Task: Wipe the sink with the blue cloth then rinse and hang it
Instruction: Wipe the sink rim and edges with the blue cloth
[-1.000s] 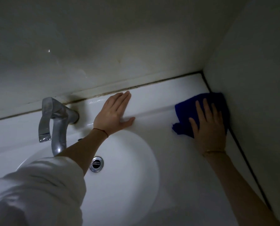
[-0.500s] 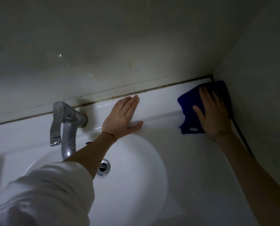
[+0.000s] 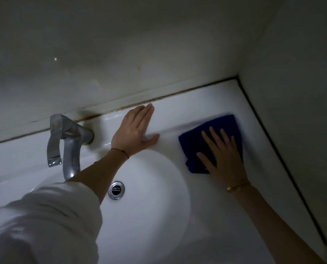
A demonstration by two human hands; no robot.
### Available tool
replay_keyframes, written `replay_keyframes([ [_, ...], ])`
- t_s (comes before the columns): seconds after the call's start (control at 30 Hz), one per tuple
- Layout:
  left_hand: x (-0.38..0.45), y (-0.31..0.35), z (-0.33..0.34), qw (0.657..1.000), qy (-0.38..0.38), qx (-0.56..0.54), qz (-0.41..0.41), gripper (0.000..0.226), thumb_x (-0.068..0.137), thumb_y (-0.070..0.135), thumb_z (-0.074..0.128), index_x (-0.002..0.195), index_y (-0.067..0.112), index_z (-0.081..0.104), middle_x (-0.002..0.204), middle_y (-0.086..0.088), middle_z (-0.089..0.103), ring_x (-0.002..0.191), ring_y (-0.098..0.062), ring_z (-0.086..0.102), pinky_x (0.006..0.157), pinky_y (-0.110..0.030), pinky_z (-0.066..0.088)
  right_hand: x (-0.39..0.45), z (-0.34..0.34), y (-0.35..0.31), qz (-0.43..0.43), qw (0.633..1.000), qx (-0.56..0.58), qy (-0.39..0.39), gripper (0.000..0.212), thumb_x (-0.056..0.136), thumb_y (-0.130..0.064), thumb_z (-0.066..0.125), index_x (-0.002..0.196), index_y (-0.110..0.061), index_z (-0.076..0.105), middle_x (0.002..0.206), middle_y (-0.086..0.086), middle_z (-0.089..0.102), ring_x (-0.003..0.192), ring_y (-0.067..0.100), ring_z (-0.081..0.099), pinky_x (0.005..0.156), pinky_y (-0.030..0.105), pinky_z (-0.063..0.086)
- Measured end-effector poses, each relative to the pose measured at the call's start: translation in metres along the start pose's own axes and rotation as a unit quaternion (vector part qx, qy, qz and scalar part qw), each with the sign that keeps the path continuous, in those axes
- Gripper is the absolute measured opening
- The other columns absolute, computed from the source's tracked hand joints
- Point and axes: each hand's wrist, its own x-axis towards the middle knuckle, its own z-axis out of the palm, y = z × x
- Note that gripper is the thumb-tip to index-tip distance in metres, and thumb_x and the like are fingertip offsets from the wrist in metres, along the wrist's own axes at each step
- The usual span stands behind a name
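Fingers spread, my right hand point(image 3: 223, 155) presses flat on the blue cloth point(image 3: 212, 138), which lies on the sink point(image 3: 206, 206) ledge right of the basin. My left hand point(image 3: 134, 132) rests flat behind the basin, beside the faucet point(image 3: 67, 141).

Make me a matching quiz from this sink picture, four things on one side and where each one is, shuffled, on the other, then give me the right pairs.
Things:
1. blue cloth
2. left hand
3. drain
4. faucet

Places:
A. at the bottom of the basin
B. flat on the sink's back ledge, beside the faucet
C. mounted at the back, left of both hands
D. under the right hand, on the sink surface near the side wall

Pairs: 1-D, 2-B, 3-A, 4-C
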Motion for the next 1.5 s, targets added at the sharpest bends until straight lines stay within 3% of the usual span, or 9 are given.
replay_keyframes([
  [0.17, -0.001, 0.000, 0.003, 1.000, 0.006, 0.010, -0.003, 0.076, 0.089, 0.048, 0.064, 0.145, -0.001, 0.044, 0.149, -0.016, 0.045, 0.134, -0.035, 0.043, 0.115, -0.043, 0.033, -0.063, 0.000, -0.003, 0.024, 1.000, 0.007, -0.011, 0.071, 0.092, -0.065, 0.028, 0.151, -0.024, 0.026, 0.159, -0.003, 0.018, 0.147, 0.023, 0.010, 0.119, 0.047, 0.007],
  [0.4, -0.002, 0.001, 0.001, 1.000, -0.002, 0.012, -0.011, 0.078, 0.089, 0.049, 0.063, 0.146, 0.001, 0.041, 0.150, -0.015, 0.045, 0.134, -0.035, 0.042, 0.114, -0.045, 0.035, 0.000, 0.010, -0.022, 0.099, 0.993, -0.056, 0.002, 0.076, 0.091, -0.065, 0.028, 0.153, -0.022, 0.019, 0.159, 0.004, 0.019, 0.146, 0.032, 0.015, 0.119, 0.051, 0.008],
  [0.6, -0.002, 0.001, 0.000, 1.000, -0.004, 0.012, -0.008, 0.077, 0.090, 0.051, 0.061, 0.145, 0.000, 0.043, 0.149, -0.015, 0.046, 0.133, -0.035, 0.043, 0.115, -0.041, 0.031, -0.056, 0.012, -0.015, -0.032, 0.998, -0.054, 0.001, 0.066, 0.096, -0.058, 0.033, 0.151, -0.023, 0.024, 0.159, 0.000, 0.020, 0.146, 0.026, 0.017, 0.119, 0.049, 0.014],
  [0.8, -0.001, 0.002, 0.000, 1.000, 0.003, 0.006, -0.008, 0.076, 0.090, 0.050, 0.061, 0.144, -0.001, 0.045, 0.148, -0.016, 0.047, 0.133, -0.036, 0.044, 0.115, -0.041, 0.032, -0.003, 0.023, -0.035, 0.122, 0.989, -0.057, 0.055, 0.067, 0.095, -0.056, 0.033, 0.151, -0.021, 0.024, 0.157, 0.007, 0.024, 0.144, 0.034, 0.020, 0.118, 0.052, 0.011],
  [0.9, -0.002, 0.001, 0.001, 1.000, -0.013, 0.013, -0.009, 0.078, 0.091, 0.052, 0.060, 0.146, 0.000, 0.041, 0.150, -0.016, 0.045, 0.135, -0.035, 0.042, 0.116, -0.041, 0.030, -0.003, 0.033, -0.061, 0.048, 0.997, -0.052, 0.029, 0.066, 0.096, -0.056, 0.033, 0.152, -0.022, 0.024, 0.158, 0.004, 0.022, 0.145, 0.032, 0.018, 0.118, 0.051, 0.011],
  [1.03, -0.002, 0.000, 0.001, 1.000, -0.005, 0.011, -0.007, 0.077, 0.091, 0.052, 0.059, 0.146, 0.000, 0.041, 0.150, -0.015, 0.045, 0.135, -0.034, 0.041, 0.117, -0.038, 0.027, -0.036, 0.028, -0.042, -0.040, 0.998, -0.048, 0.006, 0.061, 0.098, -0.055, 0.031, 0.151, -0.024, 0.026, 0.158, 0.000, 0.022, 0.146, 0.027, 0.019, 0.120, 0.048, 0.011],
  [1.27, -0.001, 0.002, 0.000, 1.000, 0.002, 0.011, -0.007, 0.076, 0.091, 0.050, 0.060, 0.145, 0.000, 0.042, 0.149, -0.016, 0.046, 0.134, -0.034, 0.043, 0.115, -0.041, 0.031, 0.015, 0.018, -0.017, 0.139, 0.987, -0.056, 0.065, 0.063, 0.097, -0.049, 0.028, 0.151, -0.015, 0.025, 0.157, 0.010, 0.025, 0.143, 0.035, 0.022, 0.118, 0.050, 0.011],
  [1.33, -0.002, 0.001, 0.001, 1.000, 0.004, 0.011, -0.006, 0.076, 0.091, 0.050, 0.060, 0.145, 0.000, 0.043, 0.149, -0.016, 0.046, 0.134, -0.034, 0.043, 0.116, -0.040, 0.031, 0.016, 0.023, -0.028, 0.116, 0.989, -0.059, 0.065, 0.062, 0.098, -0.047, 0.031, 0.151, -0.015, 0.027, 0.156, 0.010, 0.026, 0.143, 0.035, 0.022, 0.118, 0.050, 0.010],
  [1.5, -0.002, 0.001, 0.002, 1.000, -0.002, 0.011, -0.011, 0.077, 0.091, 0.052, 0.060, 0.146, 0.000, 0.042, 0.150, -0.015, 0.045, 0.135, -0.033, 0.041, 0.117, -0.036, 0.026, -0.024, 0.021, -0.021, -0.063, 0.997, -0.051, 0.012, 0.052, 0.100, -0.040, 0.033, 0.149, -0.022, 0.030, 0.156, 0.001, 0.027, 0.144, 0.028, 0.024, 0.119, 0.048, 0.013],
])
